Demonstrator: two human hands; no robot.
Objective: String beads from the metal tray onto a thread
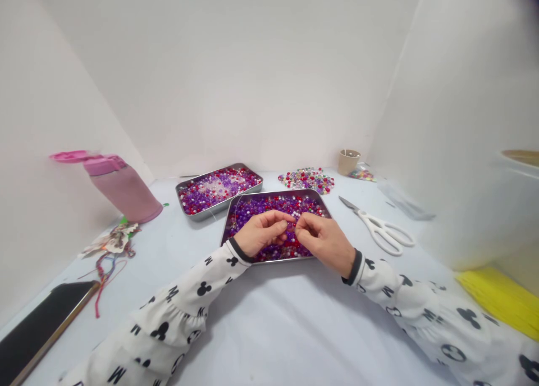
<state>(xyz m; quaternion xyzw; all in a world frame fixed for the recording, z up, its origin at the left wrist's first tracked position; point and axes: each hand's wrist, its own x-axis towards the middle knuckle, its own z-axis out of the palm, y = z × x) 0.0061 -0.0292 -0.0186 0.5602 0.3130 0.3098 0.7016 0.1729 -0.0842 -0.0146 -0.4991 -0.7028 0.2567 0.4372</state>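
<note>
Both hands are over the near metal tray [273,260], which is filled with purple, red and white beads [269,203]. My left hand [266,232] comes in from the left, its thumb and index finger brought together. Facing it, my right hand [323,241] is closed in a pinch, with its fingertips close to the left index fingertip. Whatever lies between the fingers is too small to make out. A thin clear thread seems to curve over the tray's left side; where it ends is hidden.
Behind stand a second bead tray [202,214], a bead pile [307,180] and a paper cup [349,162]. White-handled scissors [381,228] lie right, near a yellow item [501,299]. At left are a pink bottle [126,189], braided cords [103,271] and a phone [40,324].
</note>
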